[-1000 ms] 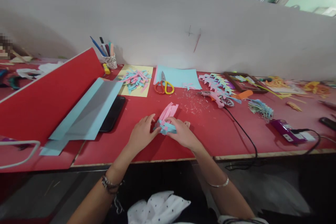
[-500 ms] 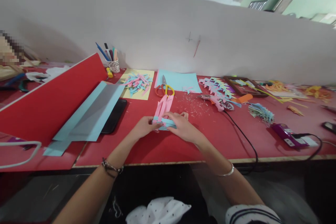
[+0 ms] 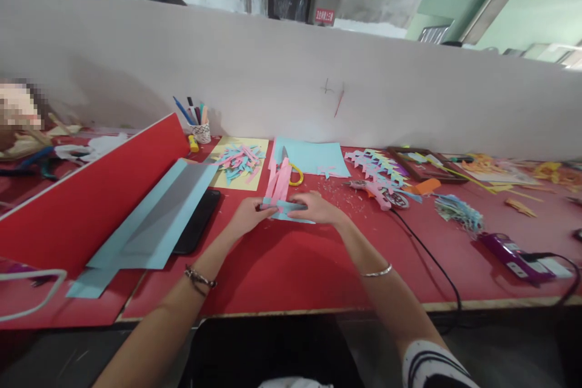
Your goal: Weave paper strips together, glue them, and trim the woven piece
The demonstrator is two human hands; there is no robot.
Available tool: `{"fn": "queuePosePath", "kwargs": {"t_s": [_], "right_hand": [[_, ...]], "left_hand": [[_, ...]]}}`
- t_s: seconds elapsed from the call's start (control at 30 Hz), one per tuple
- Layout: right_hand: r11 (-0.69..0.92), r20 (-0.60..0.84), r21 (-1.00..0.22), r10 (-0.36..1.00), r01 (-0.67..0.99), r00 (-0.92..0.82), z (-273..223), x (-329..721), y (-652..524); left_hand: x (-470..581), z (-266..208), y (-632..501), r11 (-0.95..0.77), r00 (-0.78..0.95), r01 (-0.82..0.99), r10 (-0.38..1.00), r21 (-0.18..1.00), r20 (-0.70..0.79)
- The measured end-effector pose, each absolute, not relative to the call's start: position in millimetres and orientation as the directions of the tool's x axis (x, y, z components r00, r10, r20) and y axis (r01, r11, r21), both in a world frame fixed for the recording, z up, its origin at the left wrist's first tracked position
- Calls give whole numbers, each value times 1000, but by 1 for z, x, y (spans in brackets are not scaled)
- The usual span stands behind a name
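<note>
Where long pink paper strips (image 3: 278, 182) cross pale-blue paper strips (image 3: 285, 216), the left hand (image 3: 247, 216) and right hand (image 3: 318, 208) clamp fingers (image 3: 301, 214) on opposite sides, probably to keep them aligned.

Pink paper strips (image 3: 282, 180) lie crosswise to blue strips (image 3: 284, 216).

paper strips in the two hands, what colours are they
The paper strips are pink and light blue; head view.
</note>
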State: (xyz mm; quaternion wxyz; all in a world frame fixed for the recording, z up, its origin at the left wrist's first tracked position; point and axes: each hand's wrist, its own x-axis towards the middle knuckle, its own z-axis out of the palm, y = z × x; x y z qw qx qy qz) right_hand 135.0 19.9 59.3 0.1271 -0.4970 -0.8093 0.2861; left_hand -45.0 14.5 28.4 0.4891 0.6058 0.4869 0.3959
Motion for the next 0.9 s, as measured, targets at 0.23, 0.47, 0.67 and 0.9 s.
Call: {"fn": "queuePosePath", "kwargs": {"t_s": [0.23, 0.47, 0.67, 0.9], "right_hand": [[250, -137, -695, 875, 675, -465, 33, 130, 14], [264, -102, -726, 872, 635, -479, 31, 128, 10], [154, 13, -862, 959, 483, -284, 26, 143, 20], [-37, -43, -995, 997, 97, -66, 11, 134, 29]], "left_hand": [[-46, 20, 12, -19, 281, 189, 959, 982, -36], [-49, 18, 10, -21, 283, 188, 959, 982, -34], [-51, 23, 10, 57, 191, 119, 978, 991, -79], [-50, 19, 13, 50, -44, -148, 997, 988, -58]]}}
